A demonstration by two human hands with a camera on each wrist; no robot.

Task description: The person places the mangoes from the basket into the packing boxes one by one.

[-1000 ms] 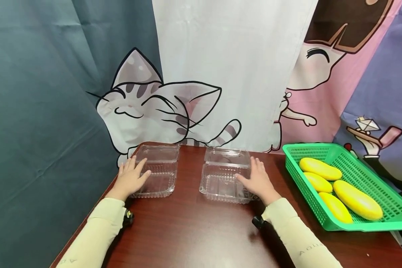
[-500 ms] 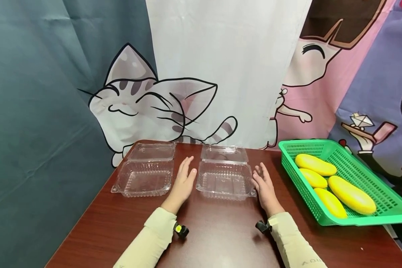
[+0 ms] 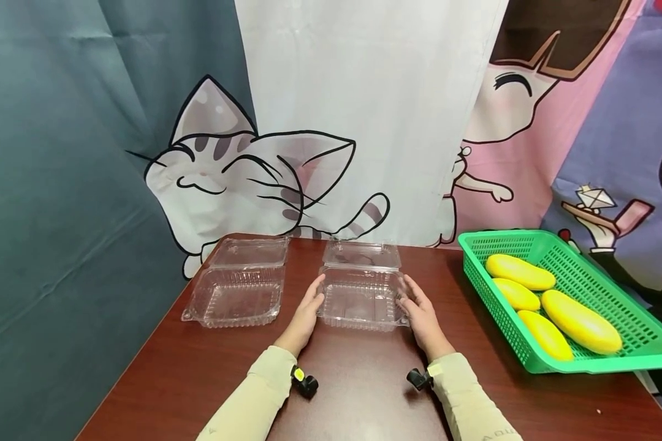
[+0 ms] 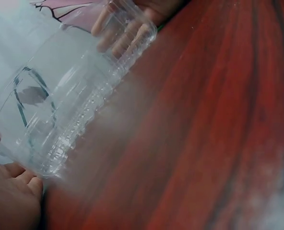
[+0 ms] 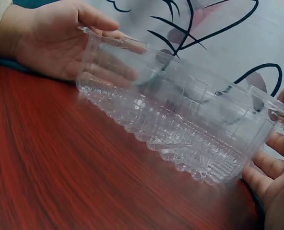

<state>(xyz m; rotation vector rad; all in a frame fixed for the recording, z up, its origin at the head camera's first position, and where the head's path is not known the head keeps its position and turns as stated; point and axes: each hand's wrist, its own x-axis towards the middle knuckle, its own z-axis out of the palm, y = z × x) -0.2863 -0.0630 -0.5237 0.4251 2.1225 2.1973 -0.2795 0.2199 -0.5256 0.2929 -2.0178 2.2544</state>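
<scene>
A clear plastic clamshell box [image 3: 358, 300] lies with its lid folded back on the table, between my two hands. My left hand [image 3: 302, 315] rests along its left side, fingers fairly straight and thumb by the rim. On the opposite side, my right hand [image 3: 423, 317] touches the wall with extended fingers. In the right wrist view, the ridged clear box [image 5: 171, 120] spans the gap between both palms. The left wrist view shows the right hand's fingers [image 4: 127, 40] through the plastic. A second clear clamshell box [image 3: 237, 300], lid also back, lies to the left.
A green plastic basket [image 3: 515, 349] at the right holds several yellow oblong, melon-like items [image 3: 582, 321]. The brown wooden table [image 3: 364, 392] ends at a patterned curtain [image 3: 408, 122] behind the boxes.
My left hand has moved right, from the left box to the left side of the other box. The right hand has shifted left against that box, which has slid slightly left.
</scene>
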